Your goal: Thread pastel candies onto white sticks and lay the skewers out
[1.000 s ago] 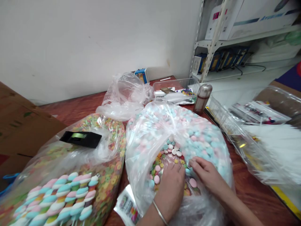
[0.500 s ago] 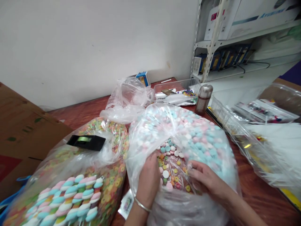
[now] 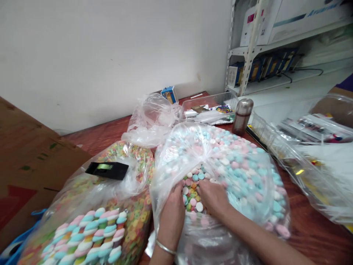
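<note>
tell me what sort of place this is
Probably a sweets seller's stockroom or packing room: a bulk clear bag of pastel candies, another of ring candies, a cardboard carton beside them, and white metal shelving stacked with boxes.

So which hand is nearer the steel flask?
Right. The right hand is in the plastic bag, below and left of the steel flask; the left hand is farther left in the same bag.

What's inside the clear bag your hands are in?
The clear plastic bag is full of pastel pink, blue and white round candies, with some yellow and green ones between the left hand and right hand. The hands cover what lies beneath.
</note>
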`<action>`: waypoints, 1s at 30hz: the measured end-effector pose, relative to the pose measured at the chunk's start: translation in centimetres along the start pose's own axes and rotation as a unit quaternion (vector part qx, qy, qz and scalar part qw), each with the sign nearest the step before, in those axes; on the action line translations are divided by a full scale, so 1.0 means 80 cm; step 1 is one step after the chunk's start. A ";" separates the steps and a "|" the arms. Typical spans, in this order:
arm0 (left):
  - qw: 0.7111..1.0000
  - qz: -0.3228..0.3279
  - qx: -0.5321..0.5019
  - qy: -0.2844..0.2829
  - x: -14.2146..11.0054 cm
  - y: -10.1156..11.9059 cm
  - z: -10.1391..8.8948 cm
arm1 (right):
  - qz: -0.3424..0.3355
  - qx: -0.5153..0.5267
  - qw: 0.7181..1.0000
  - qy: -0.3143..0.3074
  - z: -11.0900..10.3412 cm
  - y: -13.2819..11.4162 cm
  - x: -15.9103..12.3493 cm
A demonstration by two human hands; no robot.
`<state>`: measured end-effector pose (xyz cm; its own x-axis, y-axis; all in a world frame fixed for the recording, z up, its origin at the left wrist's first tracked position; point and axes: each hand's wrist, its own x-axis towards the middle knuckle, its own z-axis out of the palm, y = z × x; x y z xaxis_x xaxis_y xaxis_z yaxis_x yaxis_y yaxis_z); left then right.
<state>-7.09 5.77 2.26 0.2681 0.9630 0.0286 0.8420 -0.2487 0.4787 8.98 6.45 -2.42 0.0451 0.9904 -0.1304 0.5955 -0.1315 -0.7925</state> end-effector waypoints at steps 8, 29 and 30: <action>0.999 0.018 -0.046 -0.016 -0.012 0.012 -0.003 | -0.019 0.108 0.992 -0.062 -0.043 0.033 -0.036; 0.991 0.036 0.101 -0.080 -0.076 0.008 0.000 | -0.057 -0.234 0.964 -0.117 -0.052 0.001 -0.061; 0.993 0.033 0.091 -0.065 -0.078 0.007 -0.001 | -0.081 -0.226 0.961 -0.136 -0.047 -0.006 -0.065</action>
<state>-8.36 -0.32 2.42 0.3733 0.9254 -0.0647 0.8880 -0.3363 0.3135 11.47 1.48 0.84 -0.2524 0.9405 -0.2276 0.8674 0.1157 -0.4840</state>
